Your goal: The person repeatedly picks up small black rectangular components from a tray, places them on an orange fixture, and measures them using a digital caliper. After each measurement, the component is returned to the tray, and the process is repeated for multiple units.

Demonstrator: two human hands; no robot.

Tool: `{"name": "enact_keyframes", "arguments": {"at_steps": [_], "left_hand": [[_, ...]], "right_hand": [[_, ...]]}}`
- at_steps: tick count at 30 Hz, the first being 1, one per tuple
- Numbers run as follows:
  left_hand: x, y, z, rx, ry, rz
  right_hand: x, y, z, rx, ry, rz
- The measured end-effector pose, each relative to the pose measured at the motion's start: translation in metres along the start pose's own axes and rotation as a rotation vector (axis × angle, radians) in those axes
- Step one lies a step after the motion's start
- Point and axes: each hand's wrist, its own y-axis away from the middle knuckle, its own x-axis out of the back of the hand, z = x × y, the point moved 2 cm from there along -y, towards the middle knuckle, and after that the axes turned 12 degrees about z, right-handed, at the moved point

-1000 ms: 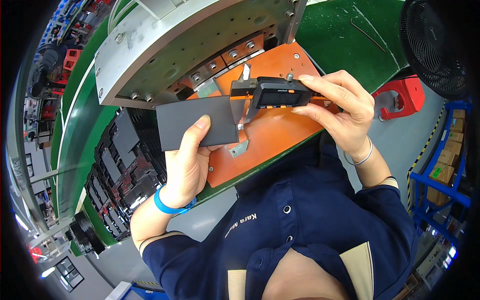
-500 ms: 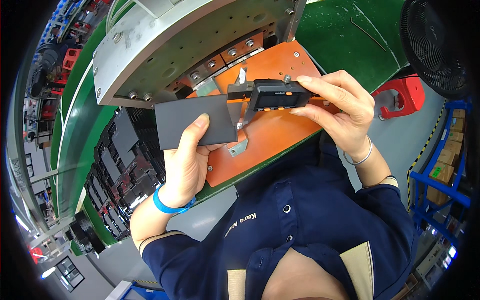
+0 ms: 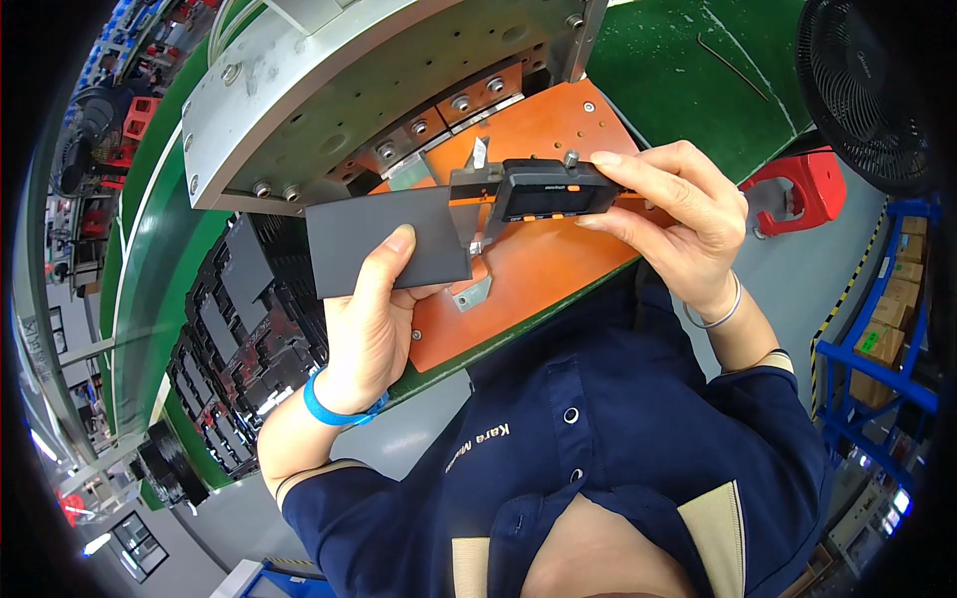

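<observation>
My left hand point(image 3: 374, 324) is closed on a flat dark grey rectangular plate point(image 3: 359, 224), thumb on top and the other fingers beneath. My right hand point(image 3: 688, 219) pinches a digital caliper point(image 3: 546, 191) between thumb and fingers at the right end of its dark display housing. The caliper's jaws meet the plate's right edge; whether they grip it tightly I cannot tell. Both things are held above an orange base plate point(image 3: 538, 269), which carries small metal blocks and screws.
A large metal press-like frame point(image 3: 299, 100) with bolts stands just beyond my hands. Stacked black parts point(image 3: 239, 329) lie to the left on the green bench. At the right are a hex key point(image 3: 733, 65), a black fan point(image 3: 862, 90), a red stool point(image 3: 807, 194) and a blue rack point(image 3: 887, 349) with boxes.
Hardly anything differs. The plate and caliper stay together in my hands, and the whole view has shifted very slightly.
</observation>
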Motion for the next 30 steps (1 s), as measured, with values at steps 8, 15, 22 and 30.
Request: {"name": "enact_keyframes", "arguments": {"at_steps": [8, 15, 22, 30], "left_hand": [[-0.001, -0.001, 0.0, -0.003, 0.0, -0.024], [-0.003, 0.0, 0.002, 0.008, 0.006, -0.073], [-0.003, 0.005, -0.004, -0.029, -0.041, -0.135], [-0.002, 0.026, 0.001, -0.151, 0.089, -0.061]], "right_hand": [[0.001, 0.0, 0.001, 0.03, 0.011, 0.005], [0.013, -0.003, -0.004, -0.289, -0.141, 0.057], [0.016, -0.033, -0.033, -0.804, -0.346, -0.306], [-0.02, -0.032, -0.048, -0.905, -0.535, -0.603]]}}
